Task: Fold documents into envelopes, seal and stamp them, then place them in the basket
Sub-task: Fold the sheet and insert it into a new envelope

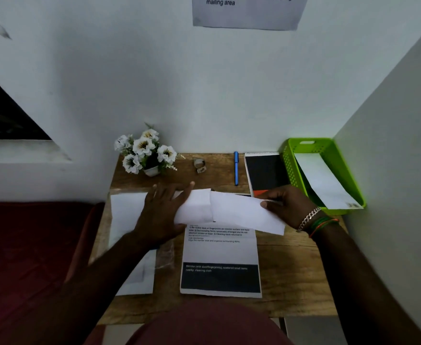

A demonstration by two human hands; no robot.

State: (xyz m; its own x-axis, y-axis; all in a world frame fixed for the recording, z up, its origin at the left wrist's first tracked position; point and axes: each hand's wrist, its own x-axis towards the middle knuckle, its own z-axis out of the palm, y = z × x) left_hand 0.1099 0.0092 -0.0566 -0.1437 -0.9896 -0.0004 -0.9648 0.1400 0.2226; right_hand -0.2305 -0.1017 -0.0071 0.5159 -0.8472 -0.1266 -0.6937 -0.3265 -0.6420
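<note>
Envelope (244, 212) pinched at its end between right hand (286, 207) fingers; left hand (164, 212) fingers spread flat on folded document (197, 207).

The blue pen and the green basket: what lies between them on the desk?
In the head view, a black and orange notepad lies between the blue pen and the green basket.

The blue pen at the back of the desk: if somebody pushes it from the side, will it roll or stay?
The blue pen looks round and slim, so a sideways push would probably roll it. It lies flat on the wooden desk, beside the notebook, which might stop it on the right. It likely weighs little and lifts easily.
</note>
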